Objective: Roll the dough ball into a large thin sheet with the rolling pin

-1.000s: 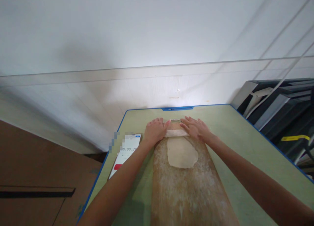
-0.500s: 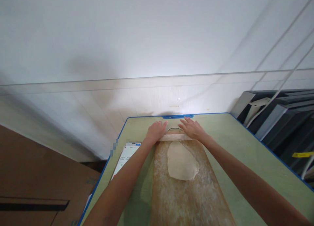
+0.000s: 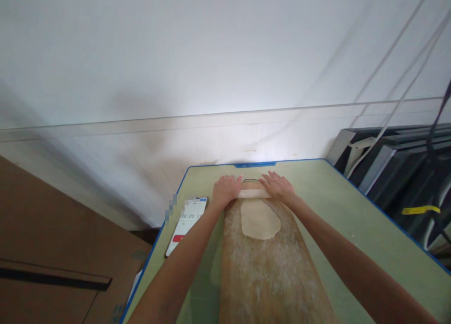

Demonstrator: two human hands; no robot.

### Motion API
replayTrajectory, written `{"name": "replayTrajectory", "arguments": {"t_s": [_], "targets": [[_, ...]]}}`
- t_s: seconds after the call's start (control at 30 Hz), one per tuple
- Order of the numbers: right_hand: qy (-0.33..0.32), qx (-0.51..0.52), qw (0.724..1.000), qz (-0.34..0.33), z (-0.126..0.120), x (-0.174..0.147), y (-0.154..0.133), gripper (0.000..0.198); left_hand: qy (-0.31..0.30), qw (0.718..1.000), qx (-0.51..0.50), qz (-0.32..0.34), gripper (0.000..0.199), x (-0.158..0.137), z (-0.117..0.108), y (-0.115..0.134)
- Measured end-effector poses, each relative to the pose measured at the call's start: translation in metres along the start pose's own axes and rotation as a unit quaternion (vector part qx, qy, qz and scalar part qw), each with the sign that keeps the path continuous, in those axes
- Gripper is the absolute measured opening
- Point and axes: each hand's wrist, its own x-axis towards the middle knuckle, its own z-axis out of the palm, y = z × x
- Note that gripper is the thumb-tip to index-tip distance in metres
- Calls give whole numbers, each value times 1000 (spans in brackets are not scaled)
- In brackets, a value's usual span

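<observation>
A pale rolling pin (image 3: 252, 193) lies crosswise over the far end of a floury wooden board (image 3: 262, 279). My left hand (image 3: 226, 189) is on the pin's left end, its thumb pointing inward. On the right end is my right hand (image 3: 279, 186), with the palm on the pin and the fingers reaching forward over it. The hands cover both ends of the pin. Just on the near side of the pin, a flattened, uneven sheet of dough (image 3: 260, 220) lies on the board; its far edge meets the pin.
A phone (image 3: 190, 216) showing a running timer lies left of the board, partly behind my left forearm. The green table (image 3: 317, 192) has a blue edge and stands by a white wall (image 3: 218, 141). Dark panels (image 3: 398, 169) lean at right; a cardboard box (image 3: 59, 230) is at left.
The view has shifted slightly, uncovering more of the phone. Both hands remain on the rolling pin at the board's far end, and the dough stays just in front of it.
</observation>
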Motion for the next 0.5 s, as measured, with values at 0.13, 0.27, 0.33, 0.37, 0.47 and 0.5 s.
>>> {"name": "replayTrajectory", "arguments": {"t_s": [0.13, 0.27, 0.33, 0.37, 0.47, 0.5], "targets": [[22, -14, 999, -31, -7, -24, -6, 48, 40, 999, 13, -16, 55, -21, 0, 7], [51, -21, 998, -43, -11, -41, -11, 47, 70, 997, 14, 5, 50, -47, -2, 12], [59, -21, 997, -47, -12, -48, -13, 47, 76, 997, 15, 17, 47, -59, -4, 13], [59, -21, 997, -51, -13, -52, -13, 47, 76, 997, 15, 24, 46, -64, -4, 13], [58, -20, 996, -68, -16, -63, -13, 48, 77, 996, 12, 47, 43, -75, -5, 11], [59, -20, 995, -75, -17, -66, -12, 48, 79, 995, 11, 53, 42, -77, -5, 11]]}}
